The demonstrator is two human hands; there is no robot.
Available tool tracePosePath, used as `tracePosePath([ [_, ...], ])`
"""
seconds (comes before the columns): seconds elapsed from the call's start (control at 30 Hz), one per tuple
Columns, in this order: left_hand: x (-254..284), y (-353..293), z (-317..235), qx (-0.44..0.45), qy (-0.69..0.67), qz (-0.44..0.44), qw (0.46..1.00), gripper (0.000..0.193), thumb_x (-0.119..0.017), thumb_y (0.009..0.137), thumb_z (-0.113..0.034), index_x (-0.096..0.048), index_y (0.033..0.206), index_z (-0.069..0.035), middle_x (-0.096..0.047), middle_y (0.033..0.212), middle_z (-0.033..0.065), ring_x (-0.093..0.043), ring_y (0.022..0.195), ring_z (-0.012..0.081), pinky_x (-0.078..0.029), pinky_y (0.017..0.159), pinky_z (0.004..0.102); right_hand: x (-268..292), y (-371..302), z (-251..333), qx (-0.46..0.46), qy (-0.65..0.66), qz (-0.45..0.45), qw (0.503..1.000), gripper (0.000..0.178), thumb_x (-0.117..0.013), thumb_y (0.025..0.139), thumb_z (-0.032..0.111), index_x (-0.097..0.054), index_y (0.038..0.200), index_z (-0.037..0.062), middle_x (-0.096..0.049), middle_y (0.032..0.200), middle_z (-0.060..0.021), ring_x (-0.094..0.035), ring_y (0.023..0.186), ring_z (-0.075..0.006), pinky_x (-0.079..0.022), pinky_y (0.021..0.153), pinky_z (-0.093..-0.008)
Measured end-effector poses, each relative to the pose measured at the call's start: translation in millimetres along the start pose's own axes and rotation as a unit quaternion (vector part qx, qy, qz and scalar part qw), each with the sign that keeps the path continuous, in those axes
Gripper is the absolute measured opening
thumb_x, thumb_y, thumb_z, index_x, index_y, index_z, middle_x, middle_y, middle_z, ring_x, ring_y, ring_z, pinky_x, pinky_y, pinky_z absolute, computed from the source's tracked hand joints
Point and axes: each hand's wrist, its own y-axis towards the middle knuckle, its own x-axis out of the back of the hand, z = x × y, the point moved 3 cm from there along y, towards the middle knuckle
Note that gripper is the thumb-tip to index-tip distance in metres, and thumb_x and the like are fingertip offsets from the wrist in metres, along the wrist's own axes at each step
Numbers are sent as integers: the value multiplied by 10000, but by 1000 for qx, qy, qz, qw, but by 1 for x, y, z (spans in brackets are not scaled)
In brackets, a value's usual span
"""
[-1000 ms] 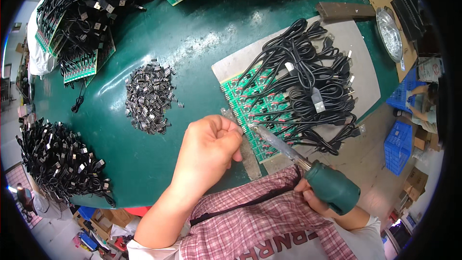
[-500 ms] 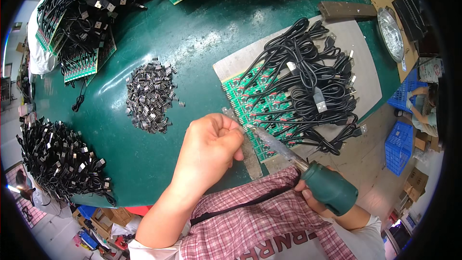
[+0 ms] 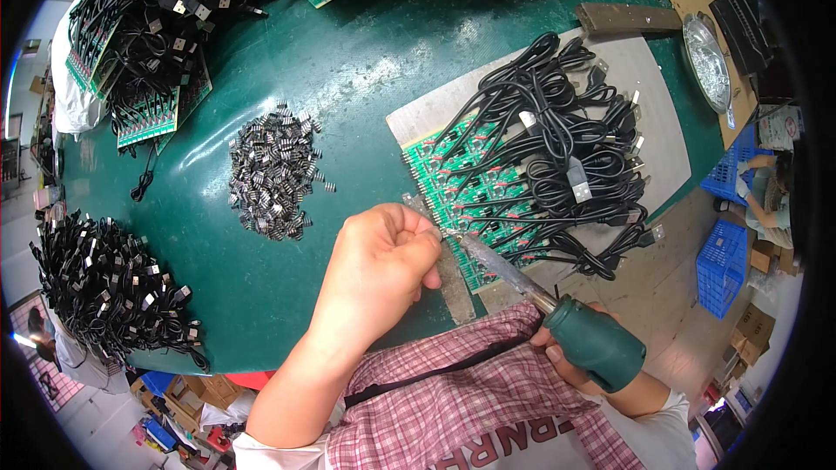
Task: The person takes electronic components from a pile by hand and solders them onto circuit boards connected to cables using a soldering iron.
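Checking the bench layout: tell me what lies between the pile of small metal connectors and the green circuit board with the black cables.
In the head view, only bare green table separates the connector pile from the circuit board.

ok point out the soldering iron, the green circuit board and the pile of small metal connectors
soldering iron [image 3: 595,344], head view, on its dark green handle
green circuit board [image 3: 453,187], head view, on the bare left part beside the black cables
pile of small metal connectors [image 3: 272,171], head view, middle of the heap
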Motion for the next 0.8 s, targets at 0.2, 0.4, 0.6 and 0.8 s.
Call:
tracePosePath([
  [0.2,0,0,0,-4,-3,1,1000,134,-574,849,-91,-611,829,36,-606,596,38,-499,477,61,-394,438,223,4,-2,-7,143,-174,-3,974,110,-668,714,66,-672,805,126,-699,803,29,-596,628,-180,-456,629,-298],
  [0.4,0,0,0,0,0,1,1000,139,-578,848,-97,-610,826,36,-605,593,40,-501,477,62,-395,438,225,6,-2,-3,139,-170,5,976,138,-656,716,38,-670,827,119,-700,788,28,-618,648,-187,-461,625,-304],
  [0.6,0,0,0,-1,3,1,1000,140,-578,845,-98,-610,819,35,-607,592,39,-505,480,65,-402,443,229,7,-14,-7,73,-162,9,984,93,-636,808,52,-643,900,45,-681,808,-43,-645,733,-189,-482,684,-304],
  [0.8,0,0,2,-7,-2,-5,1000,118,-600,871,-98,-607,845,17,-582,591,18,-465,457,50,-357,419,197,5,-13,-17,135,-240,-13,961,235,-754,648,123,-684,873,129,-656,854,-34,-641,685,-180,-525,580,-282],
])
